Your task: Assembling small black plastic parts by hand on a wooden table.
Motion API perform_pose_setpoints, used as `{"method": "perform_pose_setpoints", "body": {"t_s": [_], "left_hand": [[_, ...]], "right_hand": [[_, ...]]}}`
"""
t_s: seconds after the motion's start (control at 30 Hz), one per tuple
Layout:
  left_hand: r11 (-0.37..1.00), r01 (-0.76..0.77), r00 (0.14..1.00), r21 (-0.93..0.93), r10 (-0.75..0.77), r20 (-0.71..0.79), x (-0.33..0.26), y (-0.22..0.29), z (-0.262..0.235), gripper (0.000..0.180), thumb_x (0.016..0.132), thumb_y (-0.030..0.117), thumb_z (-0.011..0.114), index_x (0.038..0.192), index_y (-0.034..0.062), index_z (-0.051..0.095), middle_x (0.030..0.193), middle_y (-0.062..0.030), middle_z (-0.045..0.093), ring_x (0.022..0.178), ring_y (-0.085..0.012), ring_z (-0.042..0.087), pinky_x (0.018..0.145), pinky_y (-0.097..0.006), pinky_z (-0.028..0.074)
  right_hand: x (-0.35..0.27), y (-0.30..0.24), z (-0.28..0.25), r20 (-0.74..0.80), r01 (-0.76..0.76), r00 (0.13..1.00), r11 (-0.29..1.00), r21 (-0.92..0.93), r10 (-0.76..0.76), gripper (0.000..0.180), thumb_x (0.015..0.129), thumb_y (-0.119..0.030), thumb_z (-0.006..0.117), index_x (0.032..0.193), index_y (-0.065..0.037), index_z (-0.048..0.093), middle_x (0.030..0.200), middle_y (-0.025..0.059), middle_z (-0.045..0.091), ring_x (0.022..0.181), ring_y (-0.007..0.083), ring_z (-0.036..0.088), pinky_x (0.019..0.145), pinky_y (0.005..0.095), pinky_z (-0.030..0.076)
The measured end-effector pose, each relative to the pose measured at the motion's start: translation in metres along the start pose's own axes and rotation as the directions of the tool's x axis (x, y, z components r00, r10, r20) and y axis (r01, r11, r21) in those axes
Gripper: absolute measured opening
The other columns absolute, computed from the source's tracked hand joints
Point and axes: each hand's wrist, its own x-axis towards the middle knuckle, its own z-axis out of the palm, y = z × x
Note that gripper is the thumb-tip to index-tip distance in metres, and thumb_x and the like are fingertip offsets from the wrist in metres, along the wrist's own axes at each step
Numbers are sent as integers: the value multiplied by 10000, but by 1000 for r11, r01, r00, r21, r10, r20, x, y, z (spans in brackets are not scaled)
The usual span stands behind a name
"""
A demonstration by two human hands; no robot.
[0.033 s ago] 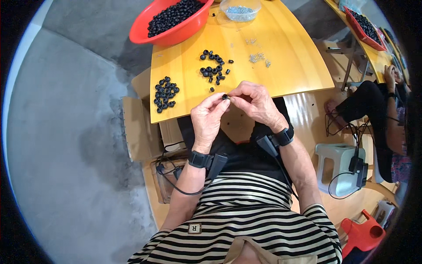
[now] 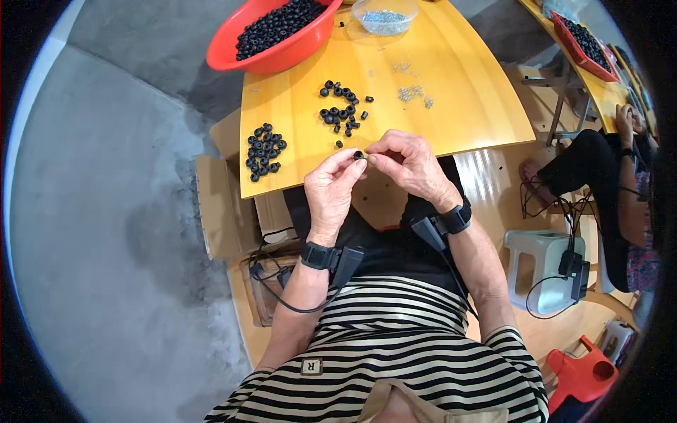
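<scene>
Inspecting remotely, I find the left hand [image 2: 328, 194] closed, thumb and fingertips gripping a small black piece [image 2: 358, 155] at the near edge of the table [image 2: 465, 84]. The right hand [image 2: 407, 166] is bent in a pinch just right of it; I cannot tell whether its fingertips hold anything. I judge the piece light, fairly stiff, unlikely to break and apt to roll if dropped. Best hold: opposite points of its side wall, leaving the end free. Beyond the hands lies a scattered middle group of black parts [image 2: 342, 113]; to the left, a tighter cluster of black pieces [image 2: 265, 149]; to the right, small silvery bits [image 2: 410, 93]. Farther off, I note a red basin [image 2: 282, 63] of black pieces and a clear tub [image 2: 388, 28].
</scene>
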Motion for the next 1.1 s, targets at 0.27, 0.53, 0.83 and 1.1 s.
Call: {"method": "perform_pose_setpoints", "body": {"t_s": [0.27, 0.53, 0.83, 1.1], "left_hand": [[997, 37, 999, -74, -39, -20, 2, 1, -3, 253, 866, 54, 692, 1086, -59, 640, 885, -153, 699, 788, -208, 696, 710, -314, 585], [996, 52, 998, -71, -55, -37, 5, 0, -2, 262, 875, 72, 690, 1091, -65, 635, 874, -155, 698, 774, -205, 697, 703, -327, 596], [997, 36, 998, -65, -39, -42, 5, -2, -1, 246, 882, 77, 684, 1088, -50, 643, 872, -145, 699, 763, -192, 695, 692, -318, 599], [998, 31, 998, -47, -34, -46, 4, 0, 1, 236, 882, 62, 679, 1083, -55, 643, 875, -143, 699, 769, -191, 695, 694, -318, 599]], "right_hand": [[13, 22, -48, -485, -198, 874, 886, -419, -33, 99, 838, -106, 656, 901, -36, 688, 825, 116, 643, 723, 253, 655, 660, 343, 517], [26, 41, -59, -355, -228, 934, 705, -671, -35, 133, 819, -190, 662, 903, -100, 711, 852, 104, 640, 835, 302, 633, 722, 414, 508], [55, 60, -81, -332, -182, 941, 718, -671, -72, 180, 869, -177, 602, 1003, -126, 712, 900, 117, 632, 832, 314, 646, 721, 429, 513], [58, 55, -84, -216, -164, 976, 668, -726, 5, 161, 881, -212, 608, 980, -151, 719, 937, 78, 632, 842, 296, 650, 731, 402, 512]]}}
